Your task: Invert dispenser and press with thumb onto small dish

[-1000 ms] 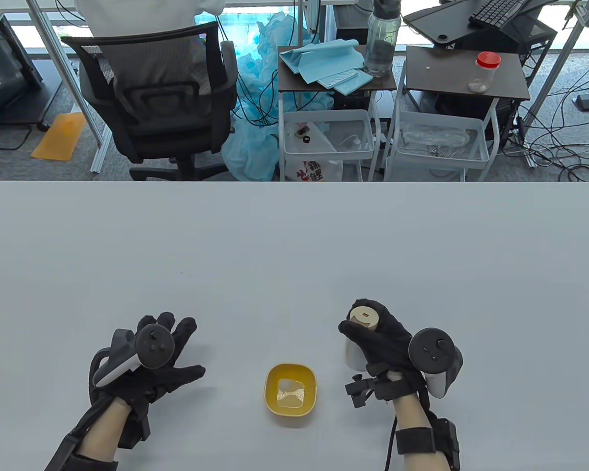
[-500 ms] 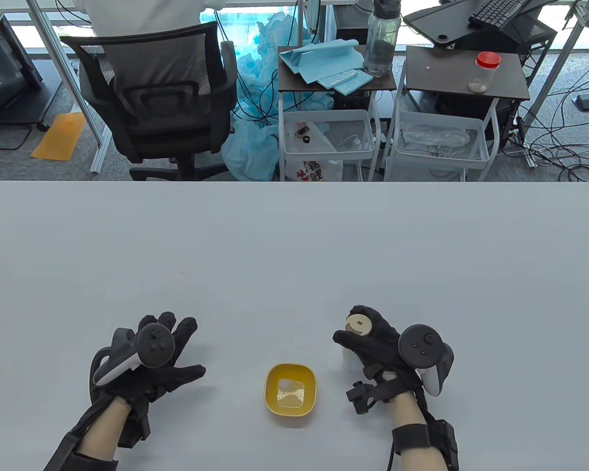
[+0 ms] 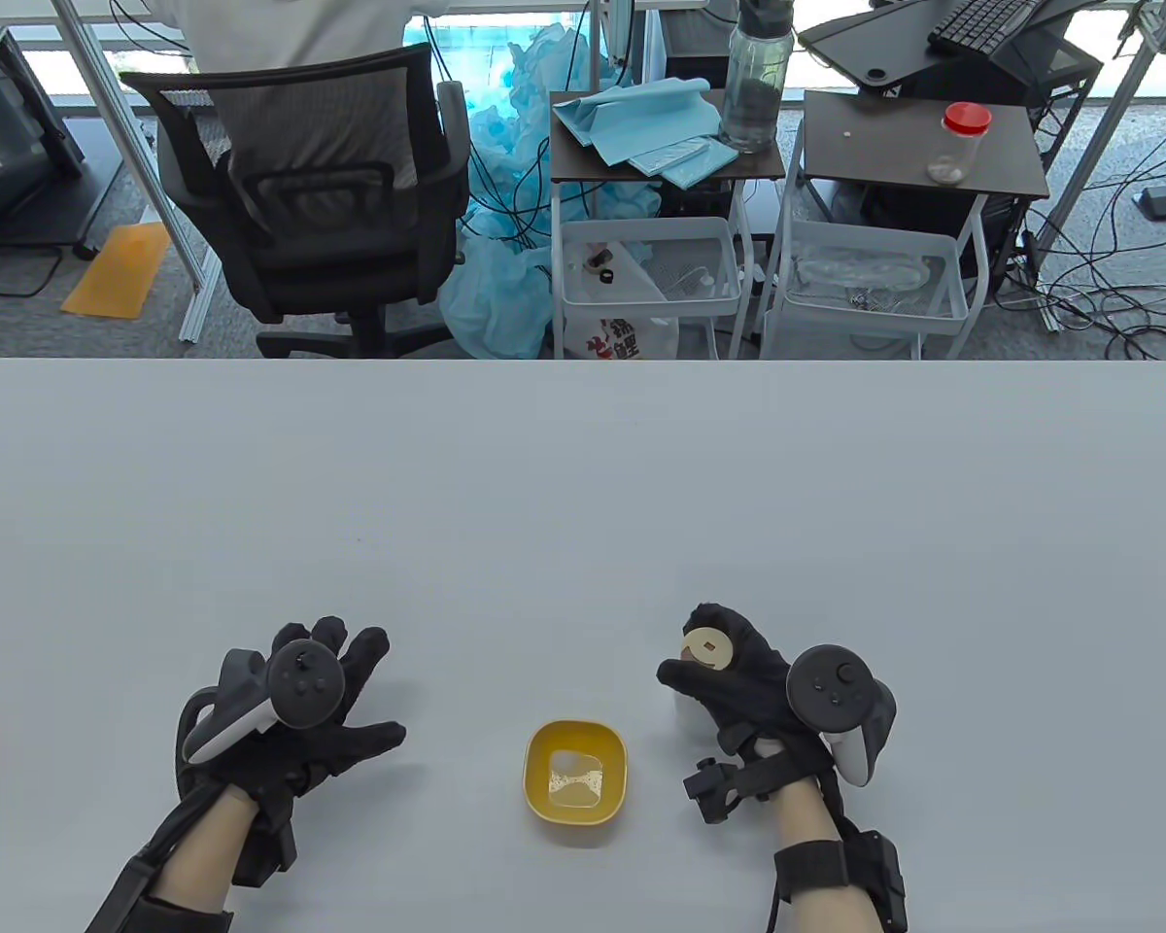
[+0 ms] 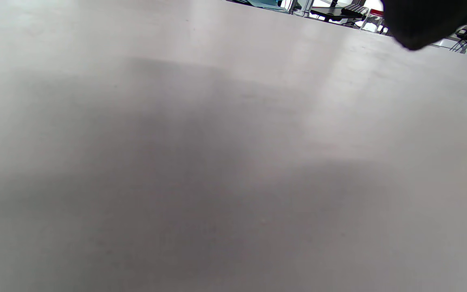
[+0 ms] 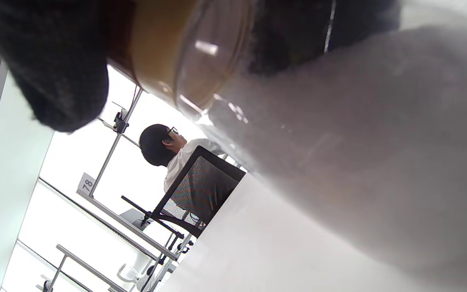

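Observation:
My right hand grips a small clear dispenser with a beige cap, upright on or just above the table, to the right of the yellow dish. The dish holds a little pale powder. In the right wrist view the dispenser fills the top, clear body and tan cap, with a gloved finger beside it. My left hand rests open and flat on the table, left of the dish, holding nothing. Only a dark fingertip shows in the left wrist view.
The grey table stretches away behind the hands. Beyond its far edge stand an office chair, two small side tables with a water bottle and a red-lidded jar.
My right hand has lowered the dispenser and shifted slightly left toward me. The left hand and the dish have not moved.

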The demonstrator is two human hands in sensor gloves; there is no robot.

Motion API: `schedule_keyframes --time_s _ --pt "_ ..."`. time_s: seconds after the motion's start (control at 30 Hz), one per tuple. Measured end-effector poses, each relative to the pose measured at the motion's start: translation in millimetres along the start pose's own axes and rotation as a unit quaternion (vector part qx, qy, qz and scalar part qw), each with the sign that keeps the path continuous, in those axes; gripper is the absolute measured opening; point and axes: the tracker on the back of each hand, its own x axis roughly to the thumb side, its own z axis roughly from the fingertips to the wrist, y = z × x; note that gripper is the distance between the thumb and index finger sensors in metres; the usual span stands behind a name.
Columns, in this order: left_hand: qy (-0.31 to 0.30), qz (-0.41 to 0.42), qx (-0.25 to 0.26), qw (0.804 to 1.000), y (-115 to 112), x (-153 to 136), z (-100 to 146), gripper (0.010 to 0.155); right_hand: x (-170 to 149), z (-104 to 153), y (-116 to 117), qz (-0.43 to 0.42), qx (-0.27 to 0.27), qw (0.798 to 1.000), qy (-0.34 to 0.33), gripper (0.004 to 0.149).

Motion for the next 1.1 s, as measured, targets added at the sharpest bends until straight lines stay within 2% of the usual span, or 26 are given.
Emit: schedule_keyframes --time_s 0.37,0.53,0.77,1.0,1.1 --pt "-0.004 0.004 0.006 1.0 1 -1 1 0.09 13 1 -4 -0.007 -0.011 1.0 -0.02 0.076" --pt "-0.012 0.011 0.029 0.999 4 -2 2 0.089 38 0 -18 0.005 -0.041 0.997 -0.063 0.074" --pt "-0.015 0.014 0.038 0.999 4 -3 4 0.089 81 0 -37 0.042 -0.036 0.991 -0.12 0.074" --pt "-0.016 0.008 0.05 0.999 4 -3 5 0.089 118 6 -40 0.157 -0.026 0.973 -0.167 0.08" --pt "-0.017 0.004 0.055 0.998 5 -3 6 0.089 126 11 -34 0.228 0.012 0.96 -0.161 0.089"
